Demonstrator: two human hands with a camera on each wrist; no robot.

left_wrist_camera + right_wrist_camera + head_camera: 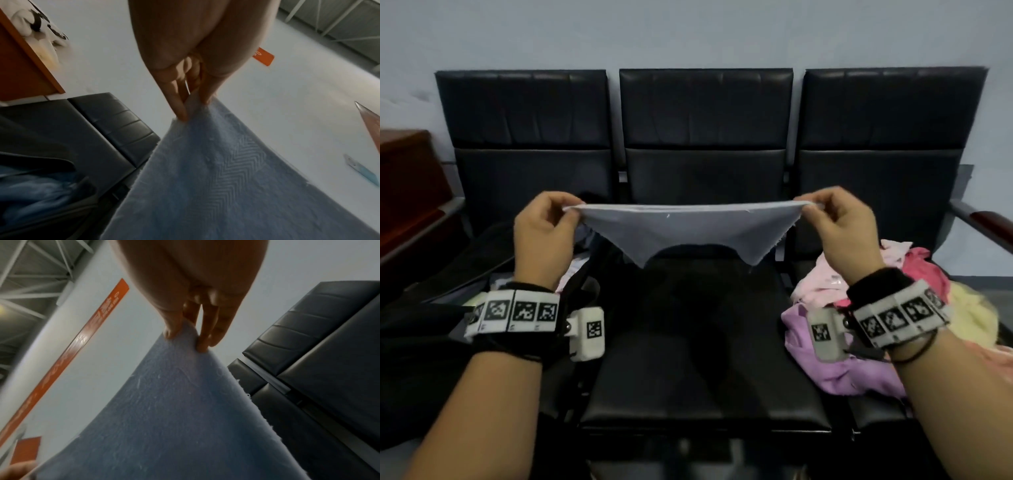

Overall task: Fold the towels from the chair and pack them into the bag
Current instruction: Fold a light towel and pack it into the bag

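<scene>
Head view: blue towel held taut in air over middle chair seat, left hand and right hand each pinching a top corner. Judged light, limp, non-slippery; corners remained best hold for folding.
</scene>
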